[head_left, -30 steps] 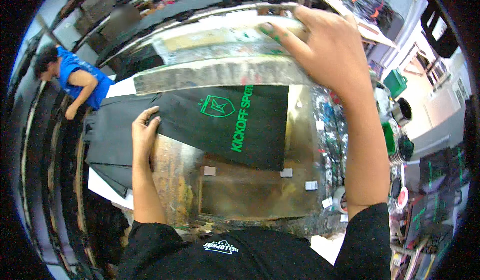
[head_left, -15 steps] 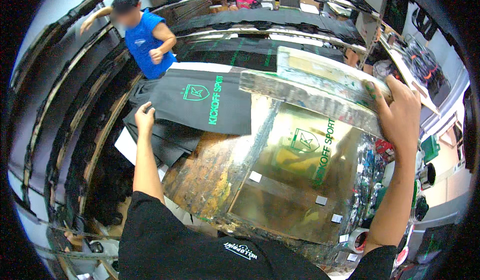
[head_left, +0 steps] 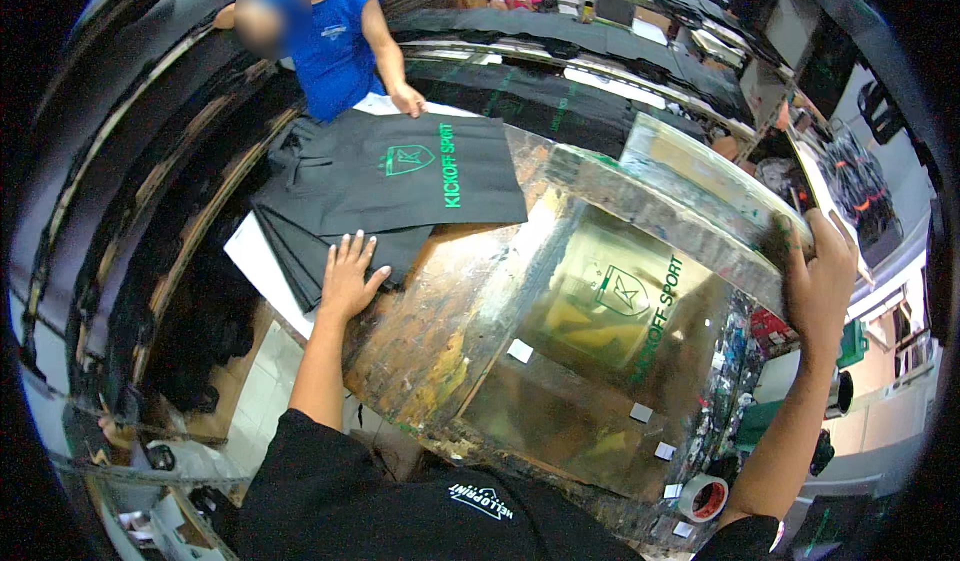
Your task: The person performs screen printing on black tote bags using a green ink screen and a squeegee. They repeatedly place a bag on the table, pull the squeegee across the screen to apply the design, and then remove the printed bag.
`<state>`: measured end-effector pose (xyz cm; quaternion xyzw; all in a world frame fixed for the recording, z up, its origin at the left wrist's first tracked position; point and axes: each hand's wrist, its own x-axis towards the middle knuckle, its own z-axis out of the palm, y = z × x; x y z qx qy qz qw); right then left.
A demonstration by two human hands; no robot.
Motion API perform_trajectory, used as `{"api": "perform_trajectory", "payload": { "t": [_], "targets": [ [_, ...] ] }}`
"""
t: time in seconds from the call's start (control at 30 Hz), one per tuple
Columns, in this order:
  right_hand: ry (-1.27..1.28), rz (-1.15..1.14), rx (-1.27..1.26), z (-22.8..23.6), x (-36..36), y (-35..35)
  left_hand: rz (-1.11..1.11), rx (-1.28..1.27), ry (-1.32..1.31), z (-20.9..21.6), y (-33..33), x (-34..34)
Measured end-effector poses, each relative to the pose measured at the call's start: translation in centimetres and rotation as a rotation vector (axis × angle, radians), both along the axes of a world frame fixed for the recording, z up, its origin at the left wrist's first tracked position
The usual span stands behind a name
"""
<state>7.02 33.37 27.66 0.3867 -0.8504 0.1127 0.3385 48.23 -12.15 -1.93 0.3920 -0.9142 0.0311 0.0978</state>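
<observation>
My left hand [head_left: 347, 279] lies flat with its fingers spread on the near edge of a pile of black cloth pieces [head_left: 290, 231]. The top black piece [head_left: 345, 166] carries a green shield emblem and green lettering. My right hand [head_left: 822, 276] is closed round the right end of a paint-smeared screen-printing frame [head_left: 705, 166], which stands tilted up at the table's far side. Between my arms lies a glossy golden-brown panel [head_left: 560, 381] with the same green design. A co-worker's hand [head_left: 408, 99] touches the far edge of the top piece.
The co-worker in a blue top [head_left: 340, 46] stands beyond the pile. A tape roll [head_left: 704, 498] and small white tabs [head_left: 519, 351] are along the panel's borders. Paint-stained wood [head_left: 400, 361] surrounds it. Long racks [head_left: 150, 221] run down the left; containers [head_left: 840, 391] stand at right.
My left hand has come down and nearer, from beside the top cloth to flat on the pile. The co-worker has come closer and now touches the cloth. My right hand keeps its grip.
</observation>
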Motion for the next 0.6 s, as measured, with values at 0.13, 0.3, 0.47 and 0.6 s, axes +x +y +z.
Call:
{"api": "perform_trajectory", "payload": {
  "t": [0.13,0.3,0.47,0.6],
  "targets": [
    [-0.139,-0.093,0.071,0.0,-0.9,0.8,0.027,-0.004,-0.001,-0.5,-0.4,-0.2],
    [-0.096,-0.066,0.051,-0.1,-0.6,0.7,0.052,-0.04,0.096,-2.1,-1.1,-0.4],
    [-0.053,0.026,0.007,-0.8,-0.8,0.9,0.085,0.103,0.14,1.5,-2.2,-1.1],
    [0.08,0.034,-0.052,-1.1,-0.5,0.8,-0.179,0.004,0.242,6.2,-2.7,-2.1]
  ]
}}
